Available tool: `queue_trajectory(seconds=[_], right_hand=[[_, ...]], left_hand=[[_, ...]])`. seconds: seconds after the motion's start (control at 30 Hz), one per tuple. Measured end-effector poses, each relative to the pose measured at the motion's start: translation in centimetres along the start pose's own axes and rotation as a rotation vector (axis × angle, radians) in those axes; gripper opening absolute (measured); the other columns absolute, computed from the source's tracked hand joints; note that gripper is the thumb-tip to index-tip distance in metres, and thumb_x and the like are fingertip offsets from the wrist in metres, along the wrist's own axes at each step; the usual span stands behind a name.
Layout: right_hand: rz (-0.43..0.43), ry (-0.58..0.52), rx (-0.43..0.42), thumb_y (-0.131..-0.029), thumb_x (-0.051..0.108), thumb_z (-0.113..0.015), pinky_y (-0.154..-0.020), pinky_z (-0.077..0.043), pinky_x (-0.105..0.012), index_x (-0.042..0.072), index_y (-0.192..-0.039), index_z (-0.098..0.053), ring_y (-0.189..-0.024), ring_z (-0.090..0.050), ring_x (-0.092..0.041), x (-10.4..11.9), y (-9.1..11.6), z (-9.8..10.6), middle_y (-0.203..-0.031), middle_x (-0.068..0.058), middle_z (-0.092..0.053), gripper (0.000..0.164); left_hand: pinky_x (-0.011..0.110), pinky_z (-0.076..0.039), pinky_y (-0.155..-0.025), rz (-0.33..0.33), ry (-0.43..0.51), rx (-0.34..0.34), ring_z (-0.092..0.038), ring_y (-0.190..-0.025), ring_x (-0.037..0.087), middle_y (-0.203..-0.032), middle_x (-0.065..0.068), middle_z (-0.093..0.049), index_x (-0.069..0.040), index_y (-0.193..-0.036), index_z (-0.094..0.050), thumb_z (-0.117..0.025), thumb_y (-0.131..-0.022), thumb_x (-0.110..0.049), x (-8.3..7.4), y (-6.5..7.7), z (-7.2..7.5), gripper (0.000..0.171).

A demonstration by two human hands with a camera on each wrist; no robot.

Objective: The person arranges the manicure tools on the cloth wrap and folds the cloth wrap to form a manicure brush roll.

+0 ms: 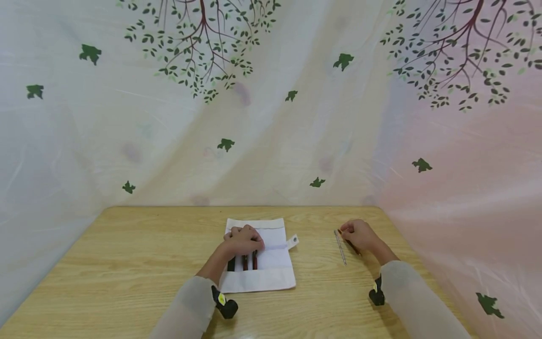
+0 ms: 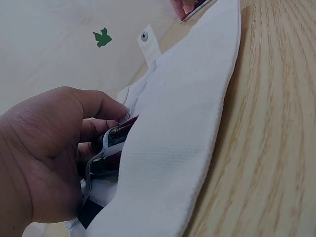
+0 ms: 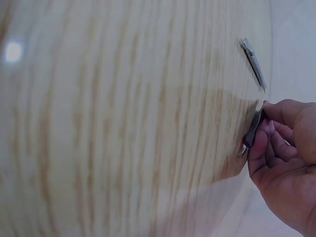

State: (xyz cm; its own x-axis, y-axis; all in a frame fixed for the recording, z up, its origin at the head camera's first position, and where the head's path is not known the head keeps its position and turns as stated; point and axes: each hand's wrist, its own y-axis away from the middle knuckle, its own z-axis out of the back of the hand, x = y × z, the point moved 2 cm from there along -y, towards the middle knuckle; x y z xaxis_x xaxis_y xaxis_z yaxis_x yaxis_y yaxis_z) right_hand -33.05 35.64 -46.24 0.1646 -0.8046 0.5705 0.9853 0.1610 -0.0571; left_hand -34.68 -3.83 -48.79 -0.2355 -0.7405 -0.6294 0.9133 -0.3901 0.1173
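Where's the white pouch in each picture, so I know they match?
Head: the pouch is below the middle, under the left hand.
Left wrist: the pouch slants through the middle, beside the left hand.
Right wrist: not there.
Shared landmark: the right hand, far right, top and lower right, in that order.

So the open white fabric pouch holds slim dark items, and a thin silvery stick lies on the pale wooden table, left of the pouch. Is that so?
Not quite: the thin silvery stick lies to the right of the open white fabric pouch, as the head view shows. It is on the pale wooden table, and the pouch does hold slim dark items.
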Motion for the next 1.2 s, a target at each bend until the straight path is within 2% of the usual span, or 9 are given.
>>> queue_trajectory(seconds=[0.2, 0.47, 0.63, 0.77, 0.87, 1.0, 1.2], right_hand=[[-0.005, 0.008, 0.01, -0.097, 0.006, -0.066, -0.083, -0.055, -0.048, -0.008, -0.111, -0.07, -0.096, -0.067, -0.034, 0.0, 0.0, 0.3, -0.102, -0.017, -0.071, 0.02], [-0.002, -0.027, 0.07, -0.092, 0.006, -0.073, -0.076, -0.056, -0.042, -0.008, -0.111, -0.07, -0.087, -0.066, -0.022, 0.1, -0.1, 0.4, -0.095, -0.009, -0.071, 0.023], [0.024, -0.021, 0.081, -0.092, 0.002, -0.069, -0.074, -0.055, -0.04, -0.009, -0.111, -0.07, -0.085, -0.065, -0.021, 0.2, -0.1, 0.5, -0.094, -0.01, -0.071, 0.022], [0.039, -0.025, 0.051, -0.094, 0.001, -0.064, -0.077, -0.056, -0.041, -0.01, -0.115, -0.07, -0.087, -0.066, -0.023, 0.6, -0.2, 0.7, -0.1, -0.015, -0.073, 0.024], [0.058, -0.031, 0.032, -0.099, 0.003, -0.06, -0.079, -0.055, -0.042, -0.01, -0.121, -0.067, -0.09, -0.067, -0.023, 1.3, -0.6, 0.9, -0.107, -0.02, -0.072, 0.027], [0.078, -0.063, 0.027, -0.103, 0.008, -0.057, -0.074, -0.052, -0.038, -0.008, -0.13, -0.063, -0.089, -0.064, -0.021, 3.0, -1.4, 1.1, -0.113, -0.023, -0.07, 0.032], [0.106, -0.16, 0.028, -0.104, 0.01, -0.058, -0.064, -0.05, -0.032, -0.002, -0.133, -0.063, -0.08, -0.062, -0.021, 6.3, -2.5, 0.1, -0.106, -0.024, -0.068, 0.032]], left_hand=[[0.067, -0.016, -0.102, -0.01, 0.0, 0.006, -0.03, -0.131, 0.043, -0.133, 0.002, -0.051, -0.027, -0.081, -0.071, -0.063, -0.096, -0.037, -0.6, 0.6, 0.4, 0.02], [0.065, -0.015, -0.102, 0.012, -0.007, 0.003, -0.03, -0.13, 0.041, -0.137, 0.002, -0.049, -0.029, -0.077, -0.071, -0.062, -0.095, -0.037, -0.7, 0.7, 0.6, 0.022], [0.065, -0.015, -0.102, 0.013, -0.003, 0.001, -0.03, -0.13, 0.041, -0.136, 0.001, -0.049, -0.028, -0.077, -0.071, -0.062, -0.095, -0.038, -0.7, 0.7, 0.4, 0.023], [0.065, -0.016, -0.101, 0.005, 0.002, 0.002, -0.031, -0.129, 0.041, -0.134, 0.001, -0.05, -0.027, -0.078, -0.071, -0.063, -0.095, -0.037, -0.7, 0.8, 0.4, 0.021], [0.065, -0.018, -0.101, 0.007, 0.005, 0.006, -0.032, -0.129, 0.042, -0.132, 0.001, -0.051, -0.026, -0.08, -0.071, -0.064, -0.094, -0.037, -0.7, 1.0, 0.5, 0.02], [0.064, -0.018, -0.101, 0.02, 0.011, 0.005, -0.032, -0.13, 0.041, -0.13, 0.0, -0.052, -0.026, -0.081, -0.07, -0.066, -0.094, -0.038, -0.8, 1.1, 0.5, 0.019], [0.064, -0.018, -0.101, 0.033, 0.005, -0.001, -0.03, -0.131, 0.042, -0.131, 0.0, -0.051, -0.026, -0.081, -0.07, -0.064, -0.094, -0.038, -0.9, 1.0, 0.5, 0.019]])
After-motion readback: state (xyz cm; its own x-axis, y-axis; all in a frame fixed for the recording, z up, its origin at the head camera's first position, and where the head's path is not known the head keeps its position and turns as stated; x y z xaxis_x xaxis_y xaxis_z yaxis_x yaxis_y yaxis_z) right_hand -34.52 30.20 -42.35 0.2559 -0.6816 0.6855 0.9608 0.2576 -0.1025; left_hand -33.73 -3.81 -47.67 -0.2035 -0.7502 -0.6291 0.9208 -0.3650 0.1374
